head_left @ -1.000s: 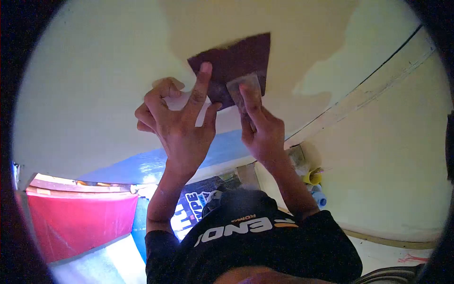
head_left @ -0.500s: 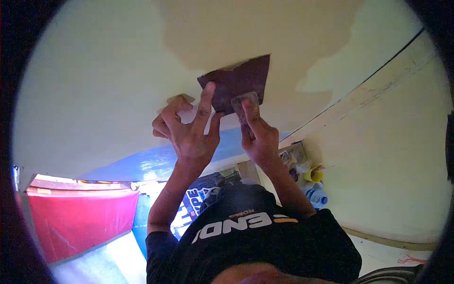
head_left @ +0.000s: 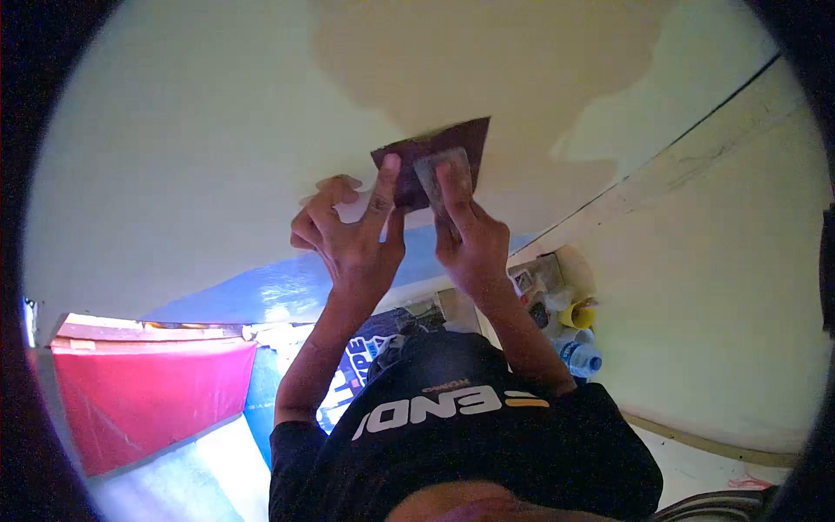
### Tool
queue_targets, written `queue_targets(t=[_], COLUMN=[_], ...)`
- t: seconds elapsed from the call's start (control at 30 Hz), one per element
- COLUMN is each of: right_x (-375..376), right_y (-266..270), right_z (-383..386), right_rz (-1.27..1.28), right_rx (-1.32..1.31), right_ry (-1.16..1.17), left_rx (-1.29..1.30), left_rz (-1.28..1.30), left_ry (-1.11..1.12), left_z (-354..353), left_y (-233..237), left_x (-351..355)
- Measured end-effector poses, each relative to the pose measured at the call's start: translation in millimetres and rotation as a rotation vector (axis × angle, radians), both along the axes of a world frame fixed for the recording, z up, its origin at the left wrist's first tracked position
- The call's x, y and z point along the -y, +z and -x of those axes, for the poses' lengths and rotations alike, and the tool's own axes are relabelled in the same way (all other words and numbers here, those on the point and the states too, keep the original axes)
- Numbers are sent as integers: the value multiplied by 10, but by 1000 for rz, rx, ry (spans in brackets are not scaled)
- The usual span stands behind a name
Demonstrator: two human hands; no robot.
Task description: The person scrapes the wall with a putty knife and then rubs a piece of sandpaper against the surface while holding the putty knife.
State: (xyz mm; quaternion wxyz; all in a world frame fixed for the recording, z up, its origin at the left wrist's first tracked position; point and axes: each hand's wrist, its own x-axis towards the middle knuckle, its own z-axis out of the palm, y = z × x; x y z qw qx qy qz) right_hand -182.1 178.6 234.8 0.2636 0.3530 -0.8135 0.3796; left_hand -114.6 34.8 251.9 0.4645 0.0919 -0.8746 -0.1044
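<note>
A dark maroon sheet of sandpaper (head_left: pixel 409 167) with a rough upper edge lies in front of the cream surface. My left hand (head_left: pixel 352 239) grips its lower left part, index finger extended on its face and thumb at the lower edge. The other fingers of that hand are curled. Between the thumb and fingers of my right hand (head_left: pixel 474 239) is a small flat greyish block (head_left: pixel 429 174), overlapping the right half of the sandpaper. The fingers under the block are partly hidden.
A broad cream surface (head_left: pixel 217 157) fills the upper view, with a blue band (head_left: pixel 261 283) along its lower edge. A dark seam (head_left: pixel 687 135) crosses the right side. Below right are a water bottle (head_left: pixel 581 357) and a yellow cup (head_left: pixel 576 314). A red panel (head_left: pixel 156 391) stands lower left.
My right hand has moved the block left and up, further over the sandpaper. The sandpaper's top right corner sits a little lower; my left hand keeps its hold.
</note>
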Motion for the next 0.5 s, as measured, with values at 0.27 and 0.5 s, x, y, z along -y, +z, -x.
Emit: queue_targets(t=[0.27, 0.5], right_x=[-14, -74], right_y=[-188, -377], right_z=[-22, -66], right_rz=[-26, -34], right_rx=[25, 83], right_ry=[-16, -30], left_rx=[-13, -5], left_rz=[84, 37], left_ry=[56, 29], left_z=[-3, -18], left_y=[32, 41], left_x=[27, 19])
